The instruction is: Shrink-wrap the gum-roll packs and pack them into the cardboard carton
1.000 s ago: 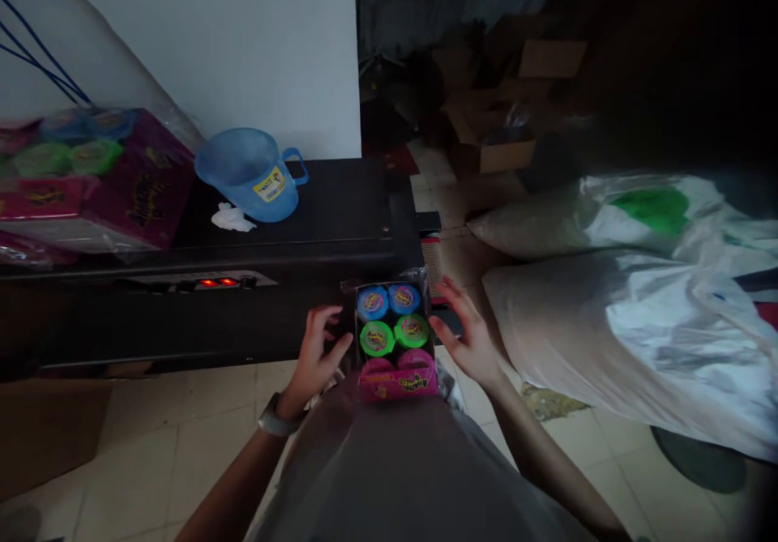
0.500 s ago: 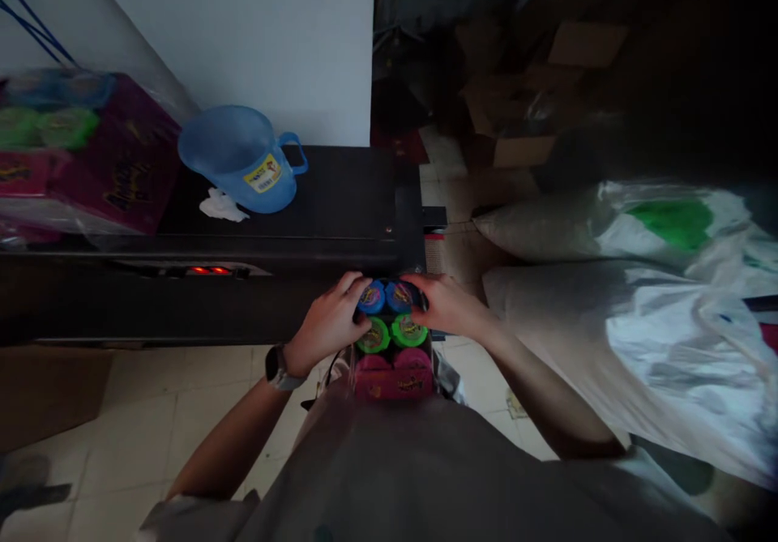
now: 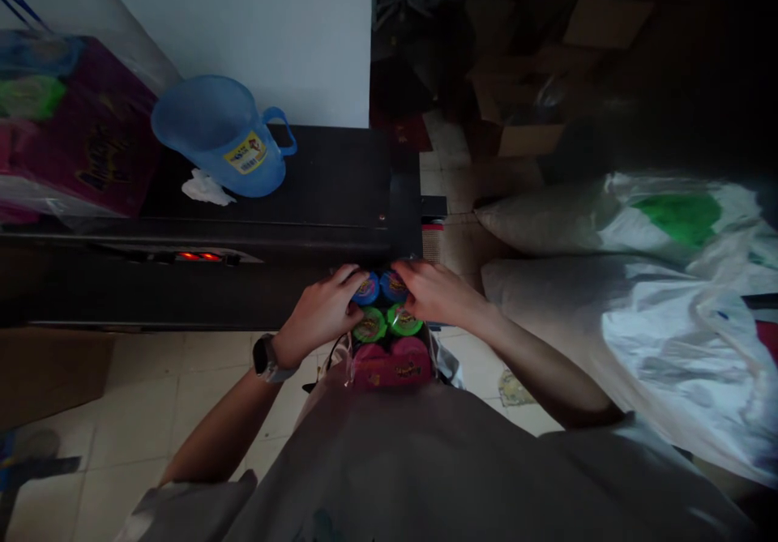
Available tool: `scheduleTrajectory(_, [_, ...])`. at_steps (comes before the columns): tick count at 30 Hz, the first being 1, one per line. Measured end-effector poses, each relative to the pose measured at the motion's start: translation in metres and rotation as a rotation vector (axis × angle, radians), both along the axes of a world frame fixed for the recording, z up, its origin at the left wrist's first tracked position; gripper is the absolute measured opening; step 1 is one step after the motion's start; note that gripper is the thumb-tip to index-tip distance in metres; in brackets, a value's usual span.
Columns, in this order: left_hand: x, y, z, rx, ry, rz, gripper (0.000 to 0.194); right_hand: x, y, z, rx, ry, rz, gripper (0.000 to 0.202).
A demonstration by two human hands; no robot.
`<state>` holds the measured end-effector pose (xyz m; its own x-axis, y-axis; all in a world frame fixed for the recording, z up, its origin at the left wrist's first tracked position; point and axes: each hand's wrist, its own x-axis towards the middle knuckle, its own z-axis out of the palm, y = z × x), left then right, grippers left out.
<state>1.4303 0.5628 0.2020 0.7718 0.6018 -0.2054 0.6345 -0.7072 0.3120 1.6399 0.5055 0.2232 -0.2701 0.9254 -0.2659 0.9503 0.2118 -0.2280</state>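
A pink display box of round lidded containers, with blue, green and pink lids in pairs, is close against my body at the bench's front edge. Clear plastic film shines over it. My left hand grips its left side, fingers curled at a blue lid and thumb beside a green lid. On the opposite side, my right hand holds the box likewise, its fingers bent over the other blue lid. The box's underside is hidden. A watch sits on my left wrist.
On the black bench stand a blue plastic jug, a crumpled white scrap and a larger plastic-wrapped pink box. Red lights glow on the bench front. Large sacks lie to the right; open cartons are behind.
My view has shifted slightly, so the bench, jug and larger box appear further up and left. Both hands stay on the box; my right fingers have slid inward over the blue lid.
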Motion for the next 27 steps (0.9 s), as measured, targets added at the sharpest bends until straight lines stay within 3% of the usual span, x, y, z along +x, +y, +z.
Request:
scheduleTrajectory(7, [0.001,0.000,0.001,-0.032,-0.043,-0.077,0.052,0.014,0.000,-0.009,0.003,0.152,0.048,0.047])
scheduleTrajectory(13, [-0.009,-0.007,-0.005,-0.074,-0.084,0.032,0.054,0.024,0.001,-0.019,0.015,0.235,0.074,0.053])
scheduleTrajectory(19, [-0.007,-0.013,-0.010,-0.054,-0.122,0.051,0.053,0.028,0.001,-0.019,0.008,0.298,-0.014,0.041])
scheduleTrajectory(24, [-0.007,-0.012,-0.014,-0.073,-0.174,0.052,0.054,0.021,-0.014,-0.015,0.106,0.388,-0.040,0.057])
scheduleTrajectory(27, [-0.007,-0.010,-0.014,-0.091,-0.190,0.052,0.051,0.008,-0.020,-0.021,0.188,0.378,-0.077,0.042])
